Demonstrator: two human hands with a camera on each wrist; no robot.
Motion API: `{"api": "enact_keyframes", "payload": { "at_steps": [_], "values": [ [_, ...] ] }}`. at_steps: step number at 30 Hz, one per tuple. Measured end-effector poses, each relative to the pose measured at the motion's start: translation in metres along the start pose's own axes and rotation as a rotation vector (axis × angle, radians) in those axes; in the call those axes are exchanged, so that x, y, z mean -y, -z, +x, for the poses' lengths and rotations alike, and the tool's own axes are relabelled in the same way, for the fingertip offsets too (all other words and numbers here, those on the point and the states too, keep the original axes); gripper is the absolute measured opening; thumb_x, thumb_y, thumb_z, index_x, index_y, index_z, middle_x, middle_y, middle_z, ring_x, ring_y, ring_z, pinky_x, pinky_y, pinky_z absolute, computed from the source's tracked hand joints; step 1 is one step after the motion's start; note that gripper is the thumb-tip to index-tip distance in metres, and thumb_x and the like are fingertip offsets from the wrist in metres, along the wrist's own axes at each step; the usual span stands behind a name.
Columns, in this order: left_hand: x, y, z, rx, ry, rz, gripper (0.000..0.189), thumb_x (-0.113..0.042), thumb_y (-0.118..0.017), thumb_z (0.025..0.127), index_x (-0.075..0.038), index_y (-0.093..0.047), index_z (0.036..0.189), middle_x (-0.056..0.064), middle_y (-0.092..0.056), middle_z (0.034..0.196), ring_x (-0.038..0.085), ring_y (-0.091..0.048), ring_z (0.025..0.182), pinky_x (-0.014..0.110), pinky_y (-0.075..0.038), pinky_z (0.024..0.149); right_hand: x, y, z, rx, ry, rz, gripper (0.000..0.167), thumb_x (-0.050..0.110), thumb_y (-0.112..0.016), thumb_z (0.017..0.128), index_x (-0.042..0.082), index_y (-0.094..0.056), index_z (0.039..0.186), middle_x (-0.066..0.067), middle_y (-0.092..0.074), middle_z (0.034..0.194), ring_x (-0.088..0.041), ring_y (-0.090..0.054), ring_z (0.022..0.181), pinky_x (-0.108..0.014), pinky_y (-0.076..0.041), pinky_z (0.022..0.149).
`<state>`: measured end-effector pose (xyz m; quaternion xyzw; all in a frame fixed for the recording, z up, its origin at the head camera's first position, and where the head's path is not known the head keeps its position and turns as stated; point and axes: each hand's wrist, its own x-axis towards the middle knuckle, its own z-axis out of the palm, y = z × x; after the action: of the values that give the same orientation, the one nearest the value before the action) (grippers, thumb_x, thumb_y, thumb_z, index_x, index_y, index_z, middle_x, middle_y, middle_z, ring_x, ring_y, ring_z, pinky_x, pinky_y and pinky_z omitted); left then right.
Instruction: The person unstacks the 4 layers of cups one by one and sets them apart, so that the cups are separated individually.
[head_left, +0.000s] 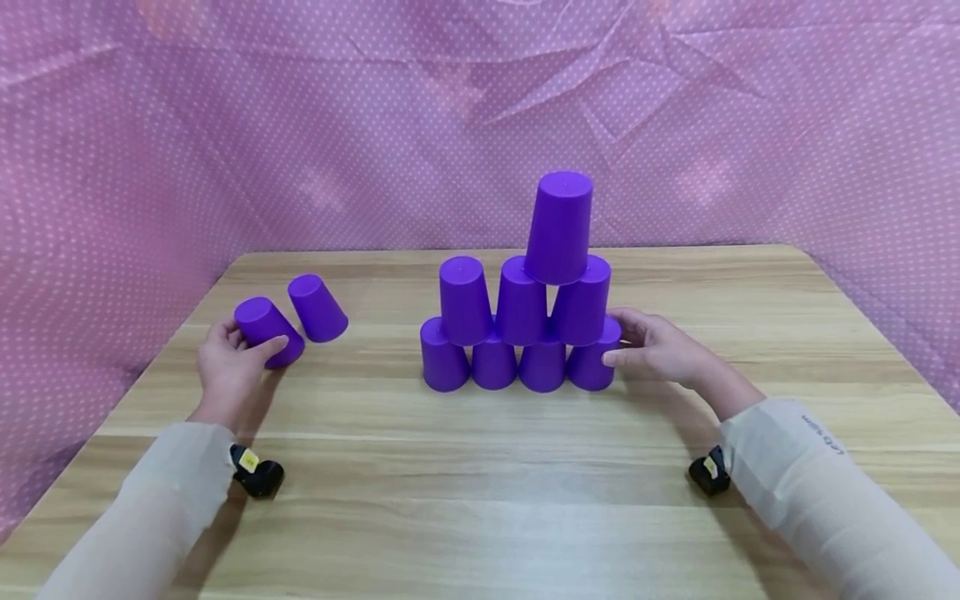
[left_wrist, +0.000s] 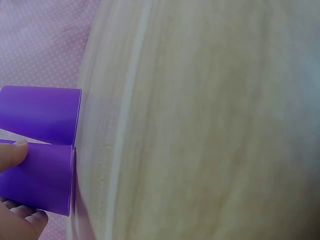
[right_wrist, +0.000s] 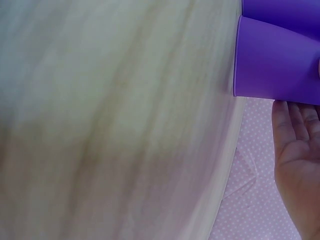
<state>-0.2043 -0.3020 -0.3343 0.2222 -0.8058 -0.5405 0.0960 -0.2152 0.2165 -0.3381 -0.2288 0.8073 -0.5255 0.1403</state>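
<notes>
At the left of the table in the head view, my left hand [head_left: 227,367] grips an upside-down purple cup [head_left: 264,329], thumb on its near side. Another purple cup [head_left: 318,310] stands just behind it to the right. In the middle rises a stack of upside-down purple cups: several in the bottom row, three in the second row, and one top cup [head_left: 561,229] above the right-hand pair. My right hand [head_left: 663,350] holds the rightmost bottom cup [head_left: 592,367], thumb at its front edge and fingers at its side. The left wrist view shows the thumb and fingers on the gripped cup [left_wrist: 40,175].
The cups stand on a wood-grain table [head_left: 480,500]. Pink dotted cloth [head_left: 420,125] hangs behind the table and along both sides. A black wrist device [head_left: 258,475] sits at the left sleeve, and another black device [head_left: 709,472] at the right sleeve.
</notes>
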Motion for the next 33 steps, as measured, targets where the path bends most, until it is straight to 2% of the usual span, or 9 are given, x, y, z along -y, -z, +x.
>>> {"api": "enact_keyframes", "payload": {
  "at_steps": [9, 19, 25, 29, 33],
  "values": [
    [0.003, 0.001, 0.002, 0.031, 0.010, -0.007, 0.080, -0.018, -0.068, 0.084, -0.005, -0.018, 0.146, 0.014, -0.024, 0.150, 0.026, -0.028, 0.136, 0.034, -0.030, 0.111, 0.001, -0.001, 0.000, -0.003, 0.001, 0.005, 0.053, 0.003, -0.062, 0.085, -0.008, -0.038, 0.132, -0.026, -0.054, 0.123, -0.005, -0.056, 0.106, -0.019, -0.046, 0.092],
    [0.006, 0.000, 0.005, 0.029, 0.017, -0.011, 0.082, -0.020, -0.070, 0.083, -0.006, -0.020, 0.146, 0.015, -0.028, 0.149, 0.026, -0.031, 0.135, 0.033, -0.031, 0.111, 0.000, -0.001, 0.000, -0.002, 0.012, -0.005, 0.053, 0.003, -0.062, 0.086, -0.008, -0.039, 0.132, -0.026, -0.054, 0.122, -0.004, -0.056, 0.105, -0.019, -0.047, 0.090],
    [0.005, -0.001, 0.006, 0.051, 0.013, -0.012, 0.085, -0.023, -0.070, 0.083, -0.006, -0.016, 0.147, 0.014, -0.023, 0.151, 0.025, -0.027, 0.138, 0.034, -0.027, 0.113, -0.001, -0.001, -0.001, -0.008, 0.013, -0.013, 0.052, 0.003, -0.062, 0.085, -0.008, -0.039, 0.131, -0.026, -0.055, 0.121, -0.004, -0.057, 0.104, -0.019, -0.047, 0.090],
    [-0.002, 0.000, 0.005, 0.039, -0.017, -0.044, 0.085, -0.023, -0.069, 0.083, -0.006, -0.015, 0.147, 0.013, -0.020, 0.152, 0.024, -0.022, 0.139, 0.032, -0.022, 0.115, -0.001, -0.001, -0.001, -0.006, 0.012, -0.010, 0.053, 0.003, -0.062, 0.086, -0.008, -0.039, 0.132, -0.026, -0.054, 0.122, -0.004, -0.056, 0.105, -0.019, -0.047, 0.091],
    [-0.015, 0.001, 0.000, -0.031, -0.099, -0.138, 0.076, -0.013, -0.067, 0.084, -0.008, -0.022, 0.145, 0.009, -0.021, 0.153, 0.016, -0.019, 0.140, 0.022, -0.017, 0.115, 0.000, -0.002, 0.000, -0.002, 0.020, -0.007, 0.053, 0.002, -0.061, 0.086, -0.009, -0.038, 0.132, -0.026, -0.054, 0.122, -0.004, -0.056, 0.105, -0.019, -0.047, 0.090]
  ]
}}
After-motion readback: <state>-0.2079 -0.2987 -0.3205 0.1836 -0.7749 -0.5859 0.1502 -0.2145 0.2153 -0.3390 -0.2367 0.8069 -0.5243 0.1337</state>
